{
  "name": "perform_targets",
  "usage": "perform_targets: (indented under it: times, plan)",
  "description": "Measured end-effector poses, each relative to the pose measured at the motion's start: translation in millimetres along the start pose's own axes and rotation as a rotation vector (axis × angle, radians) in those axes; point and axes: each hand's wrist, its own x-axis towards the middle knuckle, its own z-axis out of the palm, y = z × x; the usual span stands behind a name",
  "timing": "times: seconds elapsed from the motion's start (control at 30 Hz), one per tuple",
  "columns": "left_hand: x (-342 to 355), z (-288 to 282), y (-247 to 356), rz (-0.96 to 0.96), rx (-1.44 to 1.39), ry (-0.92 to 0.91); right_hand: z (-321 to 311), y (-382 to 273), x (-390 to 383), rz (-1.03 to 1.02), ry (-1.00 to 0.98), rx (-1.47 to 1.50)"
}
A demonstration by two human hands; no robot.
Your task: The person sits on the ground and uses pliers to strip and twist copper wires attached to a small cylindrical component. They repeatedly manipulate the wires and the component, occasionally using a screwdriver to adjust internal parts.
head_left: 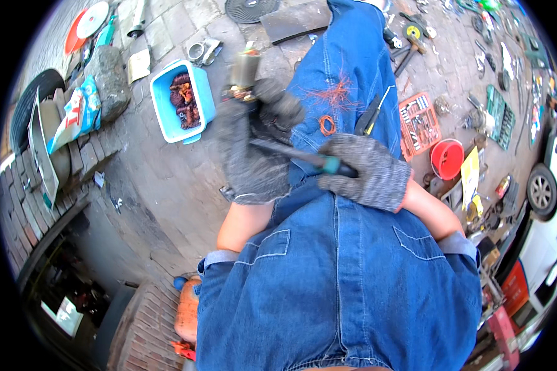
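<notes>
My left hand [247, 154], in a grey knit glove, is closed around a dark metal part with a tan cylinder [245, 68] standing up at its top end. Motion blurs the part, so its exact kind is unclear. Closed on the green and black handle of a screwdriver [331, 164] is my gloved right hand [371, 173]. The shaft reaches left to the part in my left hand; whether its tip touches is hidden. Loose copper wire strands [335, 93] and a small copper wire coil [327, 125] lie on my denim-covered lap, beside a black-and-yellow handled tool [369, 117].
On the paving at left stands a light blue tub [205, 111] of reddish-brown pieces. Right of my legs are an orange tool case [419, 123], a red bucket [447, 159], a hammer [408, 54] and a green socket case [500, 117]. A white vehicle [548, 235] is at far right.
</notes>
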Motion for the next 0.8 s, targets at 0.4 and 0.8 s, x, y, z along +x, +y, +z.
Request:
perform_targets:
  times: [0.4, 0.8]
  plan:
    - [-14, -7, 48, 0.180, 0.132, -0.055, 11, 8, 8, 0.105, 0.329, 0.364]
    - [-16, 24, 28, 0.091, 0.802, 0.037, 3, 150, -35, 0.036, 0.118, -0.801]
